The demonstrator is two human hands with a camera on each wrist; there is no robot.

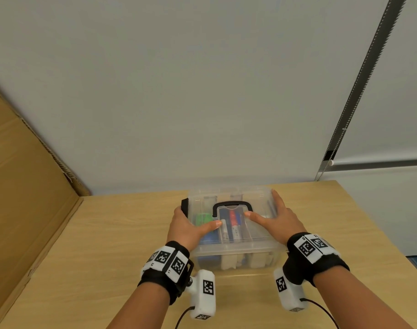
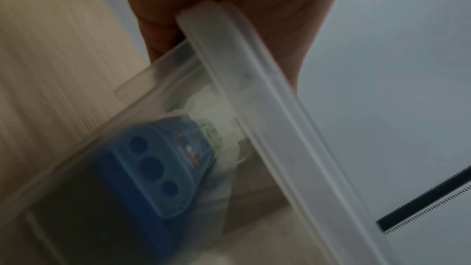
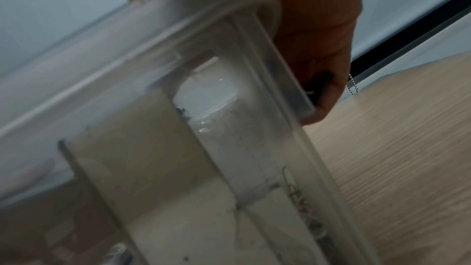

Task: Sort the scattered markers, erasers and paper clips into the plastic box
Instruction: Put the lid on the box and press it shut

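Observation:
The clear plastic box (image 1: 233, 248) stands on the table with its lid (image 1: 257, 207) on and a black handle (image 1: 233, 204) lying flat on top. Through the lid I see markers (image 1: 233, 224) and a green eraser (image 1: 203, 218). A blue eraser (image 2: 158, 172) shows through the left wall, and paper clips (image 3: 303, 203) lie by the right wall. My left hand (image 1: 186, 226) grips the box's left end at the black latch (image 1: 184, 206), thumb on the lid. My right hand (image 1: 281, 214) grips the right end, thumb on the lid, fingers curled over the right latch (image 3: 318, 80).
The wooden table (image 1: 107, 245) ends just right of the box and meets a white wall behind it. A large cardboard sheet (image 1: 24, 210) leans along the left side. A blind's bead chain (image 1: 359, 79) hangs at the back right.

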